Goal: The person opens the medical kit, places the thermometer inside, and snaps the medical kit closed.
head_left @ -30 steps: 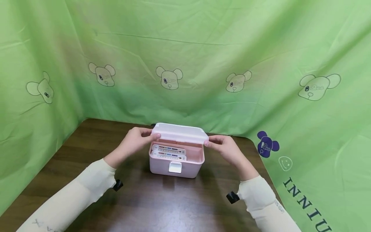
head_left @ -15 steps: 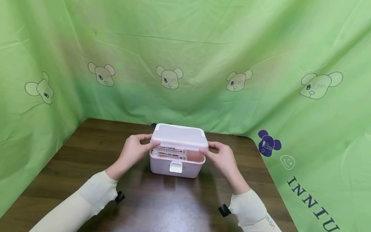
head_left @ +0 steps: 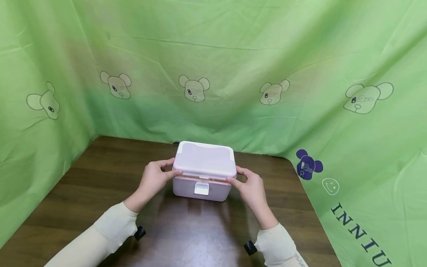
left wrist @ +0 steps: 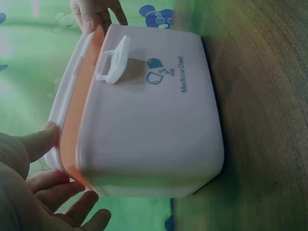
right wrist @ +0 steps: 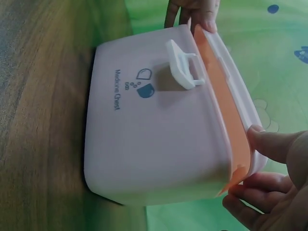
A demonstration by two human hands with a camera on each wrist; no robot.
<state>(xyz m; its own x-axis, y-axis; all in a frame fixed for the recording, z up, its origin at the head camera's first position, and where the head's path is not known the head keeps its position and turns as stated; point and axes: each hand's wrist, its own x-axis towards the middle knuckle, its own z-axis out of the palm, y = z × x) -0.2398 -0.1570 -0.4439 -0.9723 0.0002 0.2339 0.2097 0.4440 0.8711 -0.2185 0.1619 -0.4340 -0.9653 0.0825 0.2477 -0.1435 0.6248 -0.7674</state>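
Note:
A pale pink medicine box (head_left: pixel 185 188) stands upright on the table, its front printed "Medicine Chest" in the wrist views. Its hinged lid (head_left: pixel 205 159) is lowered nearly onto the rim, leaving a narrow gap along the front where an orange-pink inside (left wrist: pixel 77 115) shows. My left hand (head_left: pixel 154 181) holds the lid's left front corner, thumb on the front edge and fingers along the side. At the right front corner, my right hand (head_left: pixel 251 187) holds the lid the same way. The white latch (right wrist: pixel 180 67) sticks outward from the front. What lies inside is hidden.
The box stands toward the back of a dark wooden table (head_left: pixel 197 237). Green cloth (head_left: pixel 230 55) with printed bear heads hangs behind and at both sides. A small camera is worn below each sleeve.
Both hands have brought the lid forward and down from a raised position. The white thermometer-like strips in the box have gone out of sight. The box has barely moved.

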